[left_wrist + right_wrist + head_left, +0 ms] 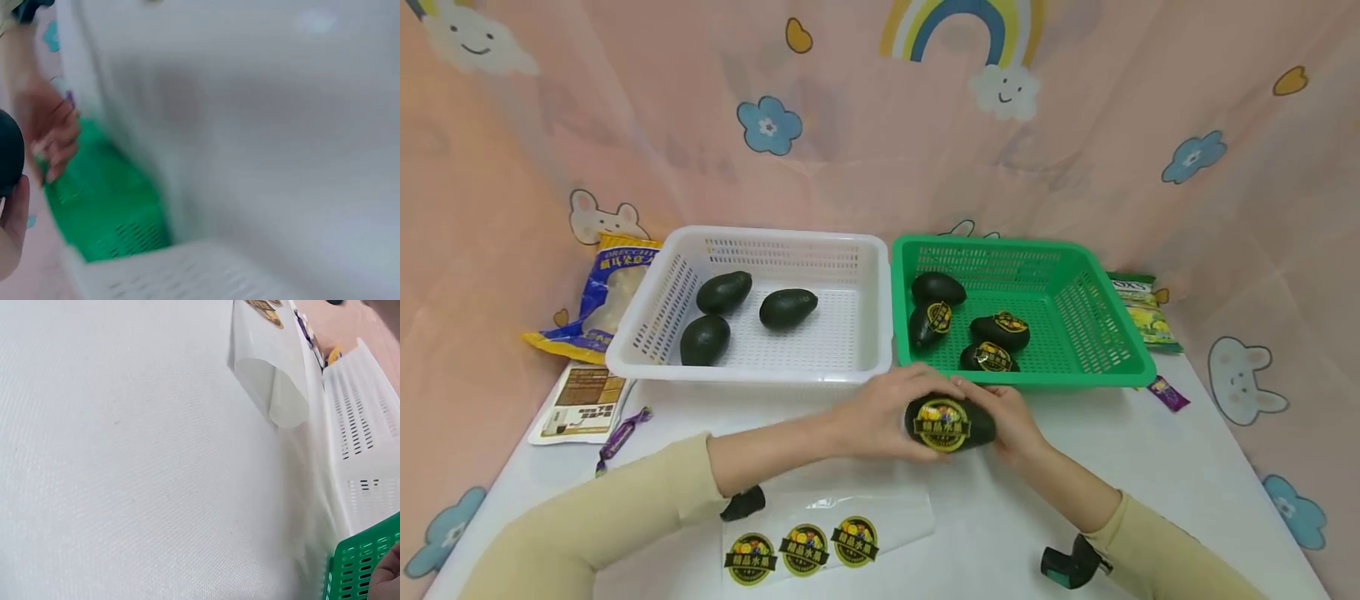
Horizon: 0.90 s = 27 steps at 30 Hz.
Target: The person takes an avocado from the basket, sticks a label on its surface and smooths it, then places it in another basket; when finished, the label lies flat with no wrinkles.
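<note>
Sticker sheet: clear backing strip [827, 533] with three round yellow-and-black stickers, on the white tabletop [1150, 467] just below the fingers.
Hard to make out: left wrist view blurred; right wrist view shows only a fingertip at its edge.
Avocado: dark green avocado [951, 423] bearing one such sticker, lying sideways just above the tabletop.
Left hand [880, 421]: fingers curled round the avocado's left end.
Right hand [1011, 417]: fingers cupped round its right end.
White slotted plastic basket [748, 371]: beyond the fingers, left; three bare avocados.
Green slotted plastic basket [1075, 375]: beyond, right; four avocados, three showing stickers.
</note>
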### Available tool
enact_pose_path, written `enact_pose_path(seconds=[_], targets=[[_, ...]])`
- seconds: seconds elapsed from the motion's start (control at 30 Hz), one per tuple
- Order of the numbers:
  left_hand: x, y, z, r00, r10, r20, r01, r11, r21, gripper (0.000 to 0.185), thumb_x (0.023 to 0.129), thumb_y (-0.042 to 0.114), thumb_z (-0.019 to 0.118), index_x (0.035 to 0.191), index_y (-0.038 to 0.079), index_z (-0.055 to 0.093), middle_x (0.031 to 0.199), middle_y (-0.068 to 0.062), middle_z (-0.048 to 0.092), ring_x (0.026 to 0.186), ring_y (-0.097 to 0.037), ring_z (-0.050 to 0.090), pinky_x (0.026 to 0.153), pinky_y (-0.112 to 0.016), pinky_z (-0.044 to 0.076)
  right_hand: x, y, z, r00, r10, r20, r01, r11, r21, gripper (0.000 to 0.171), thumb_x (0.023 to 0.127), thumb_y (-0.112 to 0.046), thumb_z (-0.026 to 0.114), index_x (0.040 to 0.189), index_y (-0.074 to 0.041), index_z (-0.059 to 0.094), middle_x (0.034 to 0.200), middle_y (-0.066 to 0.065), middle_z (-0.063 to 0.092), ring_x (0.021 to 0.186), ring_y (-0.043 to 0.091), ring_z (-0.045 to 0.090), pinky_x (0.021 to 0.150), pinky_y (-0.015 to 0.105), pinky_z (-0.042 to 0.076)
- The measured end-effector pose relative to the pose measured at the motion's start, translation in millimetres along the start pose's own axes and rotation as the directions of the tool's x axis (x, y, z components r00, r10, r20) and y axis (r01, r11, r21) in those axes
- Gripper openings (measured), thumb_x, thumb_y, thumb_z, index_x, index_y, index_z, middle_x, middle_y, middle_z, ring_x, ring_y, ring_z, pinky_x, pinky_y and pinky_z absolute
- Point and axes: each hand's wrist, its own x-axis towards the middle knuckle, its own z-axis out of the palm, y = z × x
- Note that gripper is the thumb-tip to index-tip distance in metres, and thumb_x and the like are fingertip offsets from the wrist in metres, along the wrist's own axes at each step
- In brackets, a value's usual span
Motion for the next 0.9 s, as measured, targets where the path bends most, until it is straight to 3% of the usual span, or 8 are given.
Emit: enact_pose_path(seconds=[0.17,0.27,0.47,0.57,0.63,0.73,0.83,0.9], targets=[[53.5,-10.7,-20.9,0.982,-0.185,-0.04,0.188,0.978,0.093,0.07,0.076,0.038,0.084,0.134,0.014,0.053,0.129,-0.001,0.053,0.116,-0.012,0.048,0.097,-0.026,0.042,0,2,0,1.0,-0.014,0.006,0.014,1.0,-0.013,0.013,0.098,-0.017,0.06,0.097,-0.011,0.071,0.088,-0.005,0.07,0.087,0.012,0.064,0.074,0.023,0.05],[63.0,-18.5,-20.5,0.971,-0.237,-0.018,0.237,0.957,0.17,0.074,0.08,0.044,0.079,0.14,0.012,0.048,0.138,-0.004,0.047,0.126,-0.017,0.042,0.102,-0.028,0.039,0,1,0,1.0,-0.004,0.021,0.005,0.999,-0.045,0.017,0.095,-0.025,0.065,0.095,-0.011,0.074,0.089,-0.005,0.073,0.094,0.014,0.064,0.076,0.024,0.049],[20.6,-8.1,-7.7,0.999,-0.032,-0.036,0.03,0.999,-0.044,0.025,0.09,0.022,0.072,0.112,0.01,0.07,0.109,0.002,0.067,0.103,-0.01,0.059,0.088,-0.024,0.05,-2,1,1,0.998,0.018,0.054,-0.013,0.995,-0.095,0.023,0.096,-0.026,0.064,0.102,-0.005,0.072,0.092,-0.002,0.072,0.089,0.011,0.063,0.075,0.023,0.051],[-25.5,-5.7,-2.9,0.986,-0.155,0.054,0.163,0.957,-0.239,0.015,0.094,0.022,0.067,0.103,0.012,0.073,0.095,0.006,0.07,0.087,-0.006,0.063,0.075,-0.022,0.053,-3,-1,6,0.97,0.061,0.236,0.002,0.967,-0.256,0.034,0.095,-0.028,0.065,0.114,0.0,0.068,0.101,0.004,0.071,0.091,0.015,0.063,0.077,0.028,0.052],[-56.2,-9.1,-4.2,0.936,-0.338,0.101,0.353,0.885,-0.305,0.02,0.096,0.026,0.064,0.105,0.011,0.073,0.096,0.004,0.071,0.086,-0.01,0.065,0.073,-0.025,0.055,-5,-11,15,0.91,0.075,0.408,0.098,0.917,-0.387,0.037,0.095,-0.028,0.065,0.119,0.0,0.065,0.107,0.008,0.07,0.092,0.02,0.063,0.078,0.034,0.053],[-88.2,-20.3,-12.6,0.782,-0.622,0.052,0.573,0.682,-0.454,0.03,0.097,0.03,0.062,0.109,0.004,0.071,0.101,-0.006,0.071,0.092,-0.022,0.065,0.078,-0.033,0.055,-1,-46,40,0.791,0.071,0.608,0.298,0.824,-0.483,0.028,0.094,-0.025,0.067,0.115,-0.006,0.068,0.107,0.009,0.069,0.092,0.025,0.062,0.078,0.04,0.054],[-102.9,-33.3,-23.2,0.614,-0.787,-0.055,0.571,0.492,-0.657,0.038,0.097,0.031,0.061,0.109,-0.004,0.069,0.1,-0.01,0.07,0.093,-0.025,0.063,0.083,-0.038,0.055,18,-98,76,0.673,0.048,0.738,0.465,0.748,-0.473,0.023,0.096,-0.022,0.064,0.115,-0.01,0.068,0.109,0.006,0.068,0.096,0.028,0.061,0.082,0.043,0.054],[-107.1,-39.8,-27.7,0.541,-0.837,-0.08,0.533,0.415,-0.737,0.04,0.097,0.032,0.061,0.108,-0.006,0.068,0.097,-0.006,0.071,0.092,-0.02,0.062,0.085,-0.037,0.054,40,-131,103,0.616,0.054,0.786,0.517,0.725,-0.455,0.024,0.097,-0.02,0.063,0.117,-0.009,0.066,0.112,0.006,0.067,0.1,0.028,0.06,0.088,0.044,0.052]])
